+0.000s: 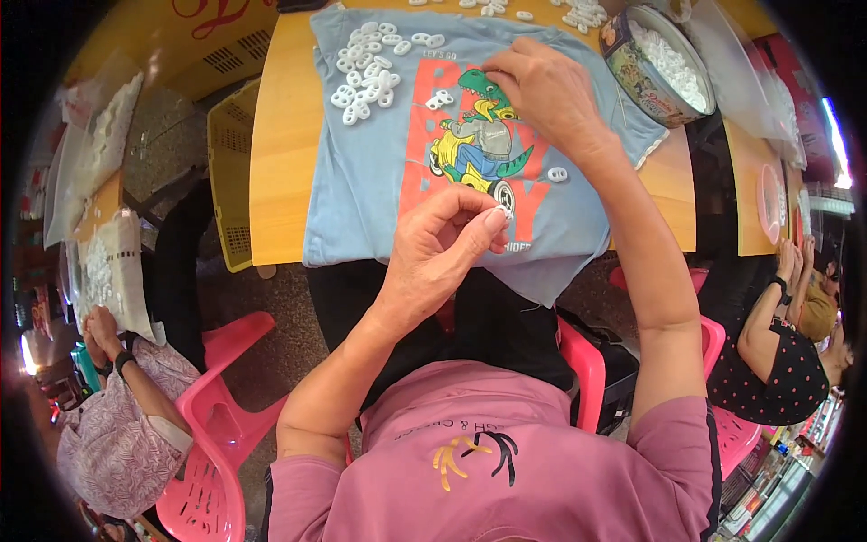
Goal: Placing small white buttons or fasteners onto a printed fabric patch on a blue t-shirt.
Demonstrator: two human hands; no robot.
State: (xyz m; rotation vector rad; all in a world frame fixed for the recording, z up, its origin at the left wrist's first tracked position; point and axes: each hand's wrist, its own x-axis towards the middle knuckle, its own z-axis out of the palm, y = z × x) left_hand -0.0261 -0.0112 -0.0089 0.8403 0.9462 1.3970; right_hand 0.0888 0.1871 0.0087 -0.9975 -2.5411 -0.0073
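My left hand (437, 248) is closed in a pinch, thumb against fingers, on a small white oval plastic piece (504, 212) near the front of the cloth. My right hand (553, 95) is raised farther out over the printed dinosaur, its thumb and fingertips drawn together; whatever they hold is too small to make out. A blue T-shirt (361, 181) with a red and green print lies spread across the table beneath both hands. One loose oval piece with two holes (557, 174) rests right of the print, and a small cluster (440, 99) lies left of the dinosaur's head.
A heap of white oval pieces (368, 68) covers the shirt's far left. At the far right stands a round tin (619, 54) filled with white pieces. Pink plastic chairs (221, 425) and other people sit at both sides, beside a yellow crate (232, 172).
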